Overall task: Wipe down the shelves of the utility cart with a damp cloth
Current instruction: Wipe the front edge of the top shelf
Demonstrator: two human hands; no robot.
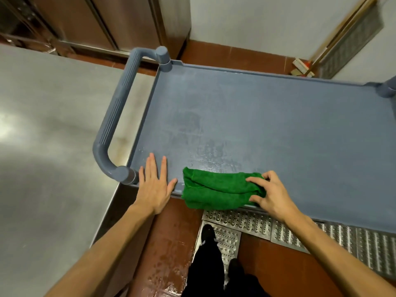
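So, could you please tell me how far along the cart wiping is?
Damp streaks on the near middle of the top shelf suggest that patch is wiped. The right hand grips the green cloth at the near edge; the left hand rests flat beside it. The far side looks dry; lower shelves are out of view.

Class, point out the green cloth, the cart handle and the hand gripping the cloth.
green cloth (216, 189), head view, middle of the folded bundle.
cart handle (115, 113), head view, ribbed straight section.
right hand (272, 195), head view, back of the hand.
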